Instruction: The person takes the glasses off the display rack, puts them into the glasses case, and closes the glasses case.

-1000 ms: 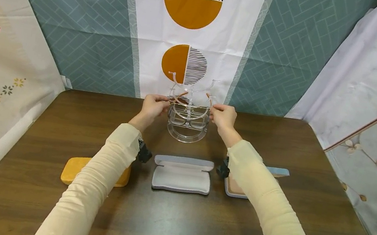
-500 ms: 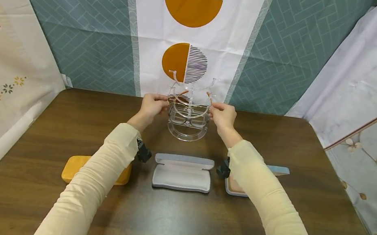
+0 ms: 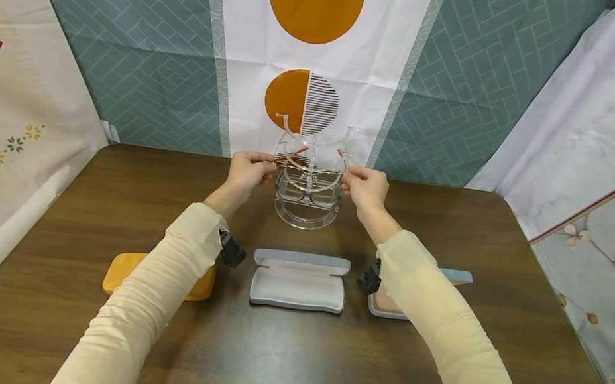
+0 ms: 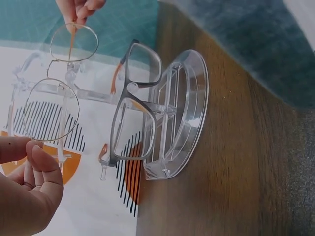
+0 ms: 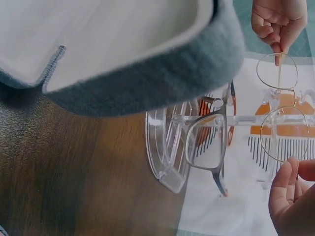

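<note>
A pair of eyeglasses [image 4: 51, 110] with thin round gold rims is in front of the upper part of a clear display stand [image 3: 303, 222]. My left hand [image 3: 246, 174] pinches it at the left side, thumb and finger together at the rim's edge. At the opposite side my right hand [image 3: 366, 191] pinches it the same way, as the right wrist view shows. Lower on the stand sits a second pair of glasses [image 4: 114, 129] with a thicker grey frame and orange-brown temple tips. Neither hand touches that pair.
An open grey case [image 3: 298, 291] with a pale lining lies before the stand. A yellow case [image 3: 122, 270] is partly hidden under the left forearm; a light blue open case [image 3: 457, 276] is partly behind the right forearm. A hanging cloth [image 3: 220, 97] backs the wooden table [image 3: 278, 375].
Both forearms have shifted slightly outward, and the head view has tilted a little. The hands stay at the two sides of the gold-rimmed eyeglasses.
</note>
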A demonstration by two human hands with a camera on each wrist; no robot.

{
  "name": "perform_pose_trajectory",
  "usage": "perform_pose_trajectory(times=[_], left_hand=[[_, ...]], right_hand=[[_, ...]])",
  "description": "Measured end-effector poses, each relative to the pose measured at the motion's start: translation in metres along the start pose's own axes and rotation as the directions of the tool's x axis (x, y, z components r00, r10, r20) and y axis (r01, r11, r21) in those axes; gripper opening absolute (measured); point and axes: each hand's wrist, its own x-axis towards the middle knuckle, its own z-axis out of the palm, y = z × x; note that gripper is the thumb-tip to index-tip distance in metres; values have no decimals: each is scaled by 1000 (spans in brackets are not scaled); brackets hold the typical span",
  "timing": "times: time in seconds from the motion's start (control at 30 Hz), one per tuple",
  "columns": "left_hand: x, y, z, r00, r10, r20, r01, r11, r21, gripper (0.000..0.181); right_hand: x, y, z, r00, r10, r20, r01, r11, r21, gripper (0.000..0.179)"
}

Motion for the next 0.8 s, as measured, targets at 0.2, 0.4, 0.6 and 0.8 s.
perform_pose_trajectory(times=[0.2,0.4,0.6,0.8], left_hand=[[-7,2,-2,1000,13,-8,-13,1000,-10,26],[-13,2,-4,1000,18,-8,-18,999,-26,26],[-19,2,-5,1000,17,-10,-18,999,-37,26],[-28,4,-5,1000,27,-13,-28,998,-52,26]], right_hand=[[-5,-3,-2,1000,-13,9,13,1000,8,24],[-13,-8,-4,1000,-23,20,22,1000,14,24],[-20,-10,-6,999,-23,35,22,1000,10,25],[-28,-10,-10,999,-23,46,22,1000,5,26]])
